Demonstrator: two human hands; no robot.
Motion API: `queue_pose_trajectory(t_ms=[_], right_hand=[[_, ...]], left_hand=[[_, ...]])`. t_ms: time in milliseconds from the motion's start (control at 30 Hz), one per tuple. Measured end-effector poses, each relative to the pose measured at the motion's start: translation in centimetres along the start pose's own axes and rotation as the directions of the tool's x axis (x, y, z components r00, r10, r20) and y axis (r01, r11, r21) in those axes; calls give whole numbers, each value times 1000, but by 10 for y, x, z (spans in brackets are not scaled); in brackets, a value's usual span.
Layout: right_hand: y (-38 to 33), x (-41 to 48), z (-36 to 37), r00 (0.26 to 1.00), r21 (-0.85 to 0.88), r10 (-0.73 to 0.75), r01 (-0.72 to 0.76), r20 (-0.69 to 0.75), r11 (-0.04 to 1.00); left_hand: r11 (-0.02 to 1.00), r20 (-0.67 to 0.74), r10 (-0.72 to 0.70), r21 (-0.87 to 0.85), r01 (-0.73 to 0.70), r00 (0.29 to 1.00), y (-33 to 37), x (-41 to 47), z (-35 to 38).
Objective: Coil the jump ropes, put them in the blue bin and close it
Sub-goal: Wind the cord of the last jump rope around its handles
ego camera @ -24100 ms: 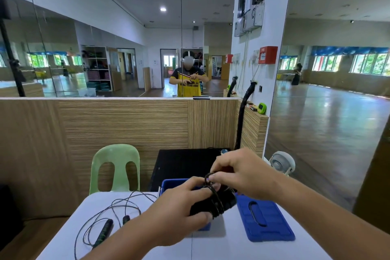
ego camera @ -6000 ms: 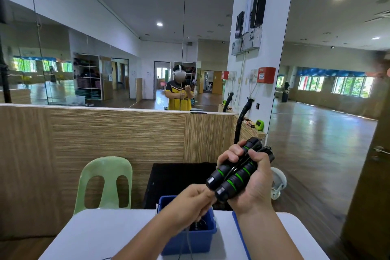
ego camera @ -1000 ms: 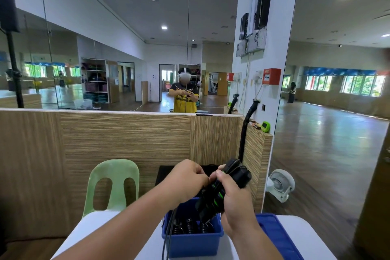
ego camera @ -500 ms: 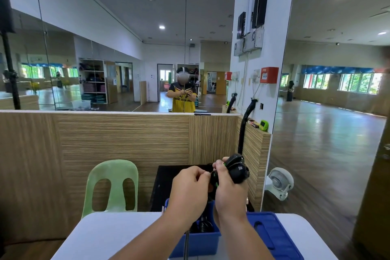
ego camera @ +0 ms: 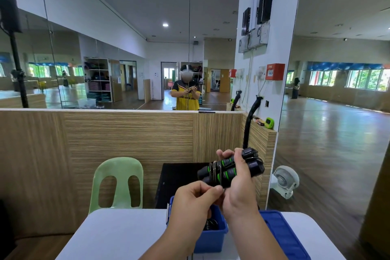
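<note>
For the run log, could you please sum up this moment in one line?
right hand: grips paired handles; left hand: pinches cord at them; blue bin: open, coil inside; lid: off, right of bin

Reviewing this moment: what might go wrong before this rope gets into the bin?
1. The cord wound round the handles looks secured only by a pinch of the left hand; a slip may let the turns spring loose.
2. The right hand holds the bundle above the blue bin, which already has dark contents; the bundle could sit too high for the lid lying beside the bin.
</note>
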State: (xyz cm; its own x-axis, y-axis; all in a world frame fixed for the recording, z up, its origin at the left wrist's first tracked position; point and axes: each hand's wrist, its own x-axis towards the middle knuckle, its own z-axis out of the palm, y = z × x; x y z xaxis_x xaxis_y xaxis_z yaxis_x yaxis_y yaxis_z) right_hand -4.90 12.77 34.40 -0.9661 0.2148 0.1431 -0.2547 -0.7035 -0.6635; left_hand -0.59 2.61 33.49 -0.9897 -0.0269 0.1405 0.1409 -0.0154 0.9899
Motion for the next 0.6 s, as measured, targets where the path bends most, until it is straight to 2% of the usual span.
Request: queue_pose_trajectory(t_ms=[233,333,400,467,533,600], right_hand=[[-7,-7,9,994,58,16,-22,109,998],[-8,-9,9,990,123,34,-52,139,991],[-7,-9,7,985,141,76,-98,154,985],[-8,-11,7,975,154,117,-147,190,977],[-10,-15,7,959,124,151,-185,241,975],[-12,-18,5,940,105,201,-238,277,966]], left_hand=[[993,27,-116,6,116,993,-15,9,-7],[992,91,-120,51,116,989,-23,16,-11],[995,191,-62,94,44,980,-26,21,-16],[989,341,10,133,-59,940,-18,24,-24],[964,470,1,235,-127,883,-9,31,-36],[894,535,-60,404,-193,843,-3,46,-49]])
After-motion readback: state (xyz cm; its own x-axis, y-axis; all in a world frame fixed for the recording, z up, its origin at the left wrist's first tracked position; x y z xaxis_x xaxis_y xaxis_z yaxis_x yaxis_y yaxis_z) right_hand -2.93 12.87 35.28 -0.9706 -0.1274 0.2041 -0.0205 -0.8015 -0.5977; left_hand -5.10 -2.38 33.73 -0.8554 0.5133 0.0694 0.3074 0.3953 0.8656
